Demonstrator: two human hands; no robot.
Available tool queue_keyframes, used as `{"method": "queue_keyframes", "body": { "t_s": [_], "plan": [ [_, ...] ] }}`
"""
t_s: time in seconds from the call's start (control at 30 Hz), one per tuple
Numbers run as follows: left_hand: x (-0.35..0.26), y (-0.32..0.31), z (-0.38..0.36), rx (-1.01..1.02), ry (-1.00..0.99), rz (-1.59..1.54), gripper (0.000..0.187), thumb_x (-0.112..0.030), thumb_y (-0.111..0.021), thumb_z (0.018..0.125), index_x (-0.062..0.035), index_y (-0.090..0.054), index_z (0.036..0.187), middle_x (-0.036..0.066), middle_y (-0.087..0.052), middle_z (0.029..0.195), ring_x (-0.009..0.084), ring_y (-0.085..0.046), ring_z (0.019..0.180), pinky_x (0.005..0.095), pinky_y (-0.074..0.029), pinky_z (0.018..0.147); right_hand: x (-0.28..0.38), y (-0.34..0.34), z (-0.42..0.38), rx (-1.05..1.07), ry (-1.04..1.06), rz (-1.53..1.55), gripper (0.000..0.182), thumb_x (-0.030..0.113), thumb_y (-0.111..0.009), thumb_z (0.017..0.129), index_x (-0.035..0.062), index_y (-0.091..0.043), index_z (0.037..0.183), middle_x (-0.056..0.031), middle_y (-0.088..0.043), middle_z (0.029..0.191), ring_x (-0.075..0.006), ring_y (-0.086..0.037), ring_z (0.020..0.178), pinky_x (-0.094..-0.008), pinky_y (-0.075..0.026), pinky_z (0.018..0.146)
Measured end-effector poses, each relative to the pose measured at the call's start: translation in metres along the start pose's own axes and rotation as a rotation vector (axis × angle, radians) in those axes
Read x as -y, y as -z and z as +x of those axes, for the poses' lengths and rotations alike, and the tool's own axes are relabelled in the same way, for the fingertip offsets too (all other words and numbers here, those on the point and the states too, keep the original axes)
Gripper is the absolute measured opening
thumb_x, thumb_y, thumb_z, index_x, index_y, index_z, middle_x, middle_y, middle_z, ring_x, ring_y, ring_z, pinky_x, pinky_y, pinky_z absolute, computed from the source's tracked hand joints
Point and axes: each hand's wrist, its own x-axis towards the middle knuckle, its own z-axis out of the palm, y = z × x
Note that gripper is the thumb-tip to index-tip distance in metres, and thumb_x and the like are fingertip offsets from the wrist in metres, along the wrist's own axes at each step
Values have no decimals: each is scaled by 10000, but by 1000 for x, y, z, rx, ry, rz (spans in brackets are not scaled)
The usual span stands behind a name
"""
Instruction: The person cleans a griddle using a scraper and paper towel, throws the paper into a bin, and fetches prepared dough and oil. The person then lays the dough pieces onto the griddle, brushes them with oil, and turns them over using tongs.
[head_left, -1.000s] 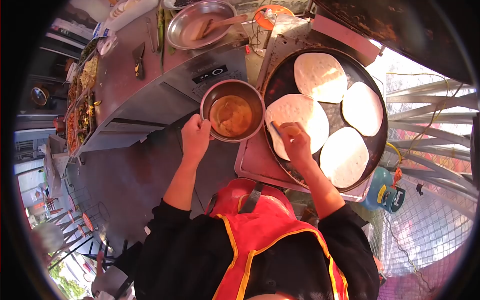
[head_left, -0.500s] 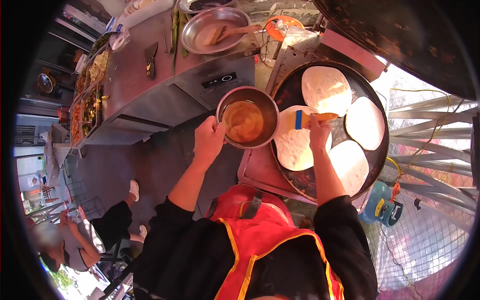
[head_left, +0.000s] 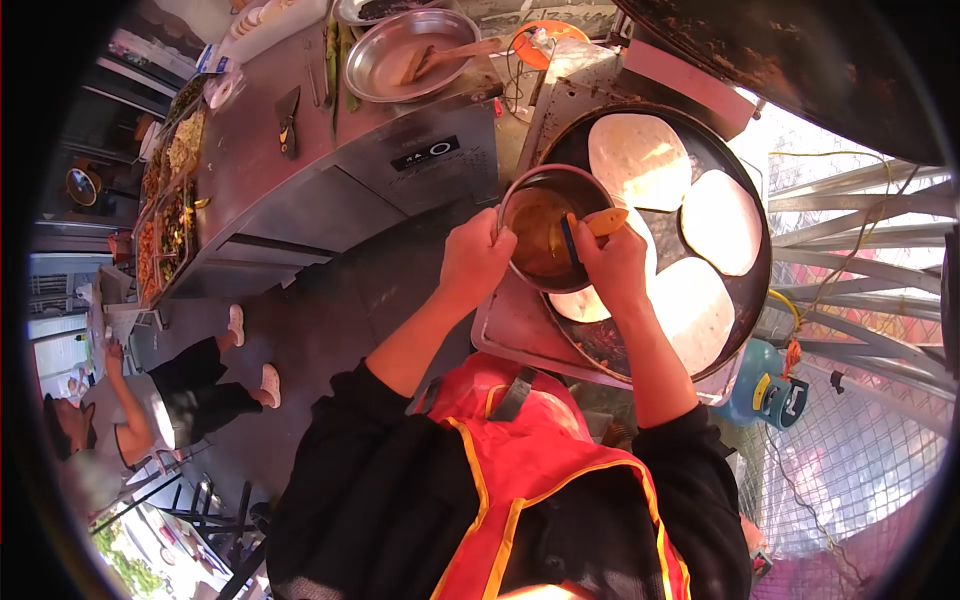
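Observation:
My left hand is closed on the side of a metal pot with brownish liquid in it. Closed round the orange handle of a basting brush, my right hand is at the pot's right rim. The brush's bristle end is inside the pot, partly hidden. Behind and below the pot is a big round black griddle carrying several pale flatbreads. One flatbread is mostly covered by the pot and my right hand.
A steel counter at the left holds a metal bowl with a wooden tool, a scraper and food trays. A dark round lid hangs at upper right. A gas cylinder stands right. Another person is at lower left.
The brush has moved from the left flatbread into the pot. My left hand has carried the pot right, over the griddle's edge. The other person has shifted.

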Motion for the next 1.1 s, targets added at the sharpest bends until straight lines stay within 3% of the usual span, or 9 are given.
{"method": "queue_keyframes", "body": {
  "t_s": [0.07, 0.23, 0.47, 0.63, 0.7, 0.77, 0.87, 1.0, 1.1],
  "plan": [
    [-1, -8, 5, 2, -34, 18, 233, -115, -545, 812, -2, -418, 652, 66, -433, 533, 115, -504, 487, 299, -418, 478, -1, 23, -6, -14, -282, 236, 182, 143, -639, 839, -14, -648, 931, -91, -647, 736, -125, -634, 644, -290, -492, 595],
    [-10, -21, 12, 86, 98, -59, 204, -130, -537, 807, 16, -450, 693, 157, -480, 576, 253, -554, 529, 369, -426, 529, -80, 102, -35, -414, -302, 982, 147, 78, -627, 863, -45, -614, 941, -87, -626, 758, -118, -579, 555, -233, -505, 539],
    [-3, -31, 18, 73, 104, -55, 252, -127, -555, 818, 4, -415, 655, 86, -446, 541, 114, -481, 480, 299, -402, 477, -263, 170, -74, -653, -610, 698, 173, 121, -682, 811, -16, -622, 899, -61, -622, 711, -115, -582, 537, -232, -511, 508],
    [10, -31, 22, 55, 64, -20, 273, -105, -538, 828, -14, -368, 633, 32, -397, 537, 84, -469, 494, 283, -418, 471, -254, 196, -38, -742, -290, 11, 149, 167, -619, 872, 18, -623, 867, -36, -607, 715, -109, -562, 580, -248, -474, 531],
    [-5, -31, 21, 63, 130, -96, 265, -86, -530, 826, -14, -360, 637, 28, -401, 548, 77, -470, 504, 274, -441, 466, -216, 153, -29, -450, 177, -490, 43, 68, -566, 837, 44, -594, 859, -125, -585, 749, -276, -595, 671, -365, -494, 641],
    [-9, -31, 18, 68, 161, -127, 254, -70, -523, 824, -13, -356, 642, 24, -404, 561, 70, -472, 514, 267, -460, 461, -212, 90, -53, -266, 304, -382, 118, 52, -548, 812, 63, -604, 916, -164, -593, 816, -369, -595, 780, -410, -492, 668],
    [-2, -29, 14, 80, 157, -122, 239, -54, -516, 822, -11, -360, 647, 20, -406, 574, 66, -474, 523, 261, -472, 454, -141, 85, -97, -66, -51, -211, 114, 65, -555, 841, 49, -618, 935, -144, -639, 796, -265, -639, 760, -361, -511, 662],
    [0, -28, 11, 107, 143, -152, 228, -53, -511, 824, -9, -369, 650, 20, -407, 574, 69, -472, 512, 262, -468, 447, -201, 140, -143, -506, -546, 414, 132, 120, -610, 851, -9, -625, 870, -41, -610, 678, -95, -549, 525, -238, -451, 492],
    [4, -30, 10, 124, 134, -134, 227, -53, -507, 827, -9, -370, 651, 20, -411, 571, 70, -468, 502, 260, -469, 445, -229, 215, -145, -731, -562, 119, 134, 124, -602, 836, -4, -643, 821, -32, -581, 618, -100, -529, 494, -235, -432, 470]
  ]
}}
